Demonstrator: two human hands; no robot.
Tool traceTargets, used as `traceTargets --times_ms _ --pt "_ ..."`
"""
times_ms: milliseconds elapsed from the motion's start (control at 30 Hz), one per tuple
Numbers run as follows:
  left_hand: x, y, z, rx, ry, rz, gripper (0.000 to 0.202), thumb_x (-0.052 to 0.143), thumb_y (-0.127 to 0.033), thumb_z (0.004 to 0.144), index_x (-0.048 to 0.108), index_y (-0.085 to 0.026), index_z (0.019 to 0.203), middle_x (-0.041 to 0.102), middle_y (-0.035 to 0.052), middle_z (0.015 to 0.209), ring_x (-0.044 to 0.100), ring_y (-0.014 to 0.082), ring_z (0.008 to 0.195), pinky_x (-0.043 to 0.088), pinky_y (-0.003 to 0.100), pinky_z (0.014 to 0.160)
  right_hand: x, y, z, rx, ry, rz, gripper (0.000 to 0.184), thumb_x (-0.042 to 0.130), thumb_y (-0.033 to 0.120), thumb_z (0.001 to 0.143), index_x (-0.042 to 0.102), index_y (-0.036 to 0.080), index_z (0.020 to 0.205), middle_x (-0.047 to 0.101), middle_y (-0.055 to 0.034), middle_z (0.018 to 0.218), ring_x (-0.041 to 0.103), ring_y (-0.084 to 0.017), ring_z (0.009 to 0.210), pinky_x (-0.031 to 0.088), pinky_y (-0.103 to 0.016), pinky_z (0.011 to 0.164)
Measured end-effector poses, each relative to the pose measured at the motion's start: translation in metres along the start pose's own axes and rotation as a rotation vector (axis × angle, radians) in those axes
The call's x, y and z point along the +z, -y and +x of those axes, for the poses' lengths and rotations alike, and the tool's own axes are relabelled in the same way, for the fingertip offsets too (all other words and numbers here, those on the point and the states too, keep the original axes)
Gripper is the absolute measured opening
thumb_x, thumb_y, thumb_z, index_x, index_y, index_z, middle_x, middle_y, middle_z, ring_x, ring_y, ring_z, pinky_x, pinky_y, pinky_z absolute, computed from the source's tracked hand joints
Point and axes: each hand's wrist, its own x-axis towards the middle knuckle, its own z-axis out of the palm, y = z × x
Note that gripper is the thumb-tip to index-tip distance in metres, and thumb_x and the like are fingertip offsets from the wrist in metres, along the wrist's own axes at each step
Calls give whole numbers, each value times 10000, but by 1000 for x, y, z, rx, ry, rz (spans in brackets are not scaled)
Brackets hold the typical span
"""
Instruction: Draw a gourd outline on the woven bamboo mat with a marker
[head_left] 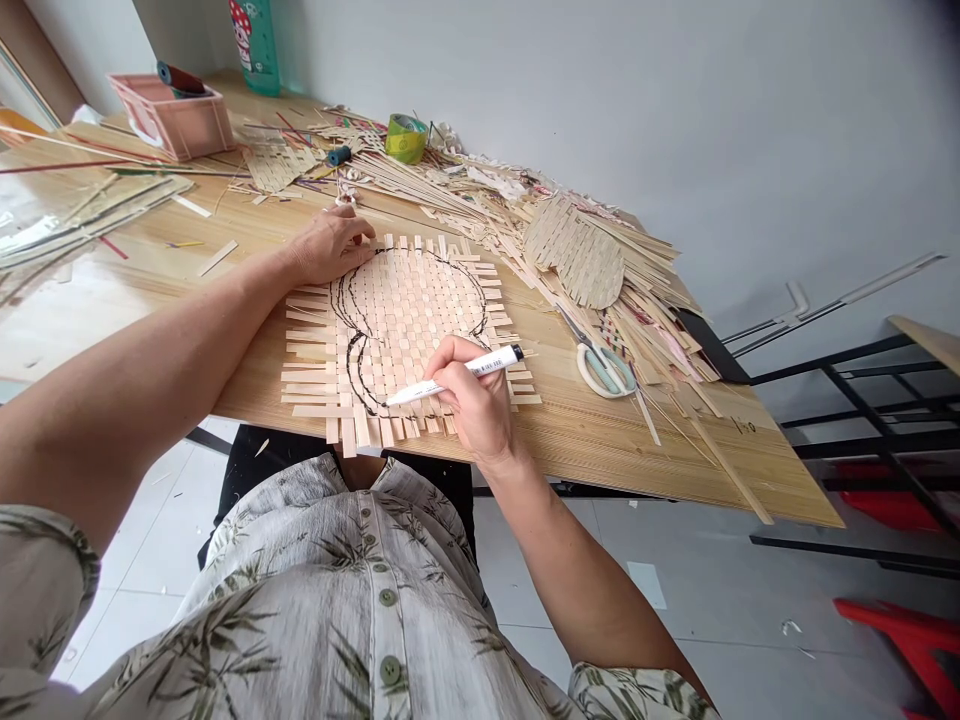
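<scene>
- Woven mat (405,340) of pale flat strips lies on the near edge of the wooden table (637,440), with loose strip ends sticking out on all 4 sides.
- The right hand (469,395) is grasping a white marker (469,368) like a pen, and the marker's tip touches the mat at the lower left of the drawing.
- The work in hand is marking the weave: a black outline (343,320) with doubled strokes runs in a lobed shape across the mat.
- The left hand (330,247) is released, not clenched. It lies open with its fingers resting on the mat's top edge.
- Just right of the mat lie scissors (604,368) with pale handles, and a few loose strips lie near them.
- Farther right, a cut woven piece (574,250) rests on a heap of strips (637,260).
- Beyond the left hand are a green tape roll (406,138) and a dark spool (339,155).
- At the far end of the table stand a pink basket (171,120) and a green bottle (255,50), by the wall.
- On the floor at the right is a red stool (907,635).
</scene>
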Motion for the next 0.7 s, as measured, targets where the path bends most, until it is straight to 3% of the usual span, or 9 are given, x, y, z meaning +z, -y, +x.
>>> traceTargets --times_ms 267,700 --pt "-1 -3 -1 -4 -3 3 550 402 -517 1030 640 -99 1297 639 164 1125 608 276 1122 457 394 1036 0 -1 1 -14 51 -2 171 584 173 823 610 214 659 417 91 500 267 -79 455 178 -253 457" --pt "-2 -5 -1 5 3 8 532 406 -513 1036 637 -103 1285 654 177 1118 589 282 1149 448 413 1063 1 1 0 -23 -10 0 201 560 164 781 570 217 588 423 68 515 317 -91 482 245 -253 474"
